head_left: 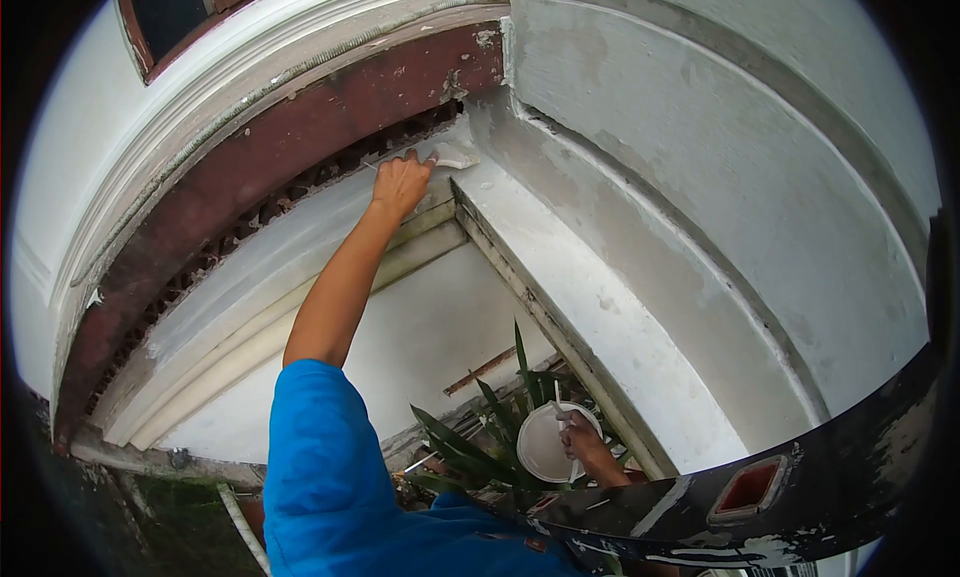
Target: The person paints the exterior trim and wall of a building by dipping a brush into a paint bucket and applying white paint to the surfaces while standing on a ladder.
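My left hand (403, 182), at the end of a bare forearm from a blue sleeve, reaches up to the inner corner of the ledge. Its fingers are closed on a paintbrush; a thin handle end sticks out on the left, and the pale brush head (457, 157) lies against the whitish surface on the right. Lower down, my right hand (582, 439) is closed at a white bucket (540, 447), where a narrow pale bar crosses the opening. Whether the fingers grip that bar or the rim is hard to make out. The bucket holds whitish material.
A dark red beam (310, 122) curves above a jagged dark gap. To the right stands a grey-white wall (720, 137) with a pale ledge (600, 297) below it. Spiky green leaves (465, 442) surround the bucket. A black, paint-marked surface (850, 487) crosses the lower right.
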Motion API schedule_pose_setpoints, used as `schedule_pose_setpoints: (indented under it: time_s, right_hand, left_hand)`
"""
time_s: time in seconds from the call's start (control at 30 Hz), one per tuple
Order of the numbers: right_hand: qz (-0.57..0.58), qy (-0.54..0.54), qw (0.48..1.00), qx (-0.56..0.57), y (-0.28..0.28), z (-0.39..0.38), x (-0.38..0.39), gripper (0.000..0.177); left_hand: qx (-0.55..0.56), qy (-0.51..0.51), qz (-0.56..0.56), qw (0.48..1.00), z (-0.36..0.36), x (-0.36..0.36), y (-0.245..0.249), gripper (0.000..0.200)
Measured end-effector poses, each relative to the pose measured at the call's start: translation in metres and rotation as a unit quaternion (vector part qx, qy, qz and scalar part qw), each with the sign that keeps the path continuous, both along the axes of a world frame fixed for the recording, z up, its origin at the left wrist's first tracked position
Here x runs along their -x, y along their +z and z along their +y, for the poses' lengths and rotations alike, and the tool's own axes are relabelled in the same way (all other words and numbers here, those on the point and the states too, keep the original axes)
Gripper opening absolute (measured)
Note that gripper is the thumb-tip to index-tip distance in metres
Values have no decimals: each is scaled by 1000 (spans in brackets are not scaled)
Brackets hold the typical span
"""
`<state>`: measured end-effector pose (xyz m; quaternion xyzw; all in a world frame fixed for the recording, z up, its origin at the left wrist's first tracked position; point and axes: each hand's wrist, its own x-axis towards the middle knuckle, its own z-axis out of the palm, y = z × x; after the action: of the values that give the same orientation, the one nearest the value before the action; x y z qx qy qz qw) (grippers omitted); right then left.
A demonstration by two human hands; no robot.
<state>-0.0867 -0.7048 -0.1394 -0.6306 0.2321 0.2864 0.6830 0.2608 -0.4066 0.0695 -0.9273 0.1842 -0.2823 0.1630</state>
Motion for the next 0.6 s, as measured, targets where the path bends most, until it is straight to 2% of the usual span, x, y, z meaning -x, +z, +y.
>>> schedule_pose_setpoints:
  time_s: [0.13, 0.37, 0.47, 0.57, 0.6]
  right_hand:
    - [-6, -11, 1000, -4, -5, -6, 0, 34]
    - [-11, -24, 999, -22, -14, -10, 1, 33]
    - [-9, -30, 999, -29, -15, -7, 2, 32]
    - [-21, -39, 999, -14, -15, -7, 6, 31]
    - [-10, -34, 999, -14, -14, -10, 6, 32]
  left_hand:
    - [-40, 34, 27, 998, 18, -19, -17, 36]
    - [-2, 88, 75, 993, 99, 45, -9, 28]
    - [92, 126, 57, 986, 97, 73, -5, 34]
    - [190, 204, 76, 957, 98, 67, -10, 41]
    - [224, 192, 67, 953, 95, 66, -13, 41]
